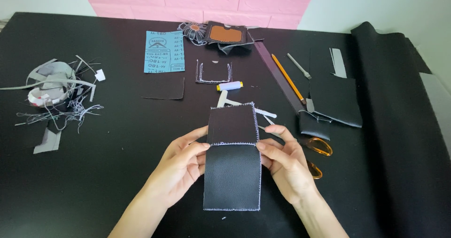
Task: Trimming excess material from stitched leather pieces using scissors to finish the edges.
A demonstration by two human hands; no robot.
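A: What are the hands doing?

B: The left hand is pinching the left edge of a black stitched leather piece, thumb on top at the fold line, fingers curling beneath. The right hand is doing the same on the right edge, thumb and forefinger pressing together on the material.

A: And where is that piece sitting?

B: It is lying between the hands at the centre of the black table, long side running from twelve to six o'clock, white stitching showing along its edges. The upper half is looking matte, the lower half grained.

A: What is lying around it?

B: At three o'clock from the right hand, orange-handled scissors are peeking out, partly hidden by the hand. At twelve o'clock from the piece, a pale spool of thread is resting, and beyond it a small U-shaped stitched scrap. At eleven o'clock a blue sheet of sandpaper is lying flat. At one o'clock a yellow pencil is slanting beside a dark strip. At two o'clock folded black leather pieces are stacking up. Far out at nine o'clock a heap of grey trimmings and threads is sitting.
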